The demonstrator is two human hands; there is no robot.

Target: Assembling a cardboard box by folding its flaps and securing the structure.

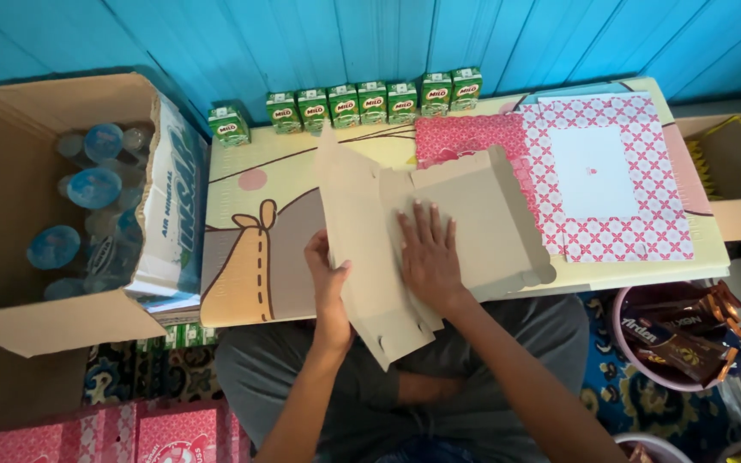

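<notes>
In the middle of the low surface (242, 283), a flat brown cardboard blank (473, 214) lies printed side down, its plain inner face up, half folded into a box. The right hand (429, 257) presses flat on the blank's centre panel, fingers spread and grasping nothing, so the sheet stays pinned while the side is worked. The left hand (328, 279) is at the blank's left edge with its grip closed on the side flap (355, 219), thumb on the inside, tilting that flap up along its crease; the flap stands raised above the panel for that reason.

Just right of the blank, partly tucked under it, more blanks (619, 171) lie flat with their red-and-white pattern up, stacked within reach. Behind the blank, along the far edge of the surface, a row of small green drink cartons (358, 103) stands upright against the blue wall. Well left of the blank, an open carton (10, 171) holds sealed water cups. To the blank's lower right, a pink bowl (623, 339) holds wrapped snacks.
</notes>
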